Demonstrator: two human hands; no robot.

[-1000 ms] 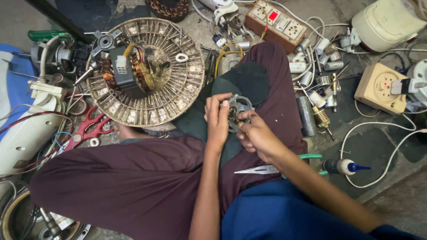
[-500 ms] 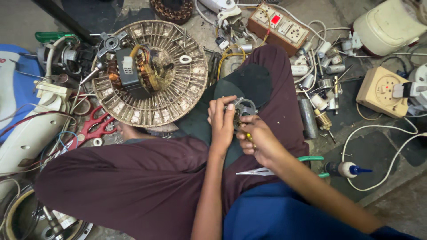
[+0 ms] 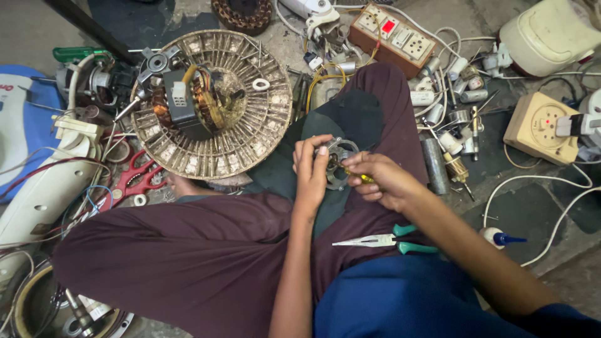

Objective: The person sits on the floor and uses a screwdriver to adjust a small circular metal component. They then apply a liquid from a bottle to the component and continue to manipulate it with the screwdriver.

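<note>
Fingers of your left hand (image 3: 311, 172) curl closed around a small metal motor housing (image 3: 338, 160) above your lap; your right hand (image 3: 382, 181) pinches what looks like a yellow-handled screwdriver (image 3: 358, 176) against it.

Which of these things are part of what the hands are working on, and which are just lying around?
In use:
- small metal motor part, held by the left hand
- yellow-handled screwdriver, in the right hand

Lying about:
- green-handled pliers on the lap
- round fan grille with motor
- red scissors
- socket board
- beige switch box
</note>
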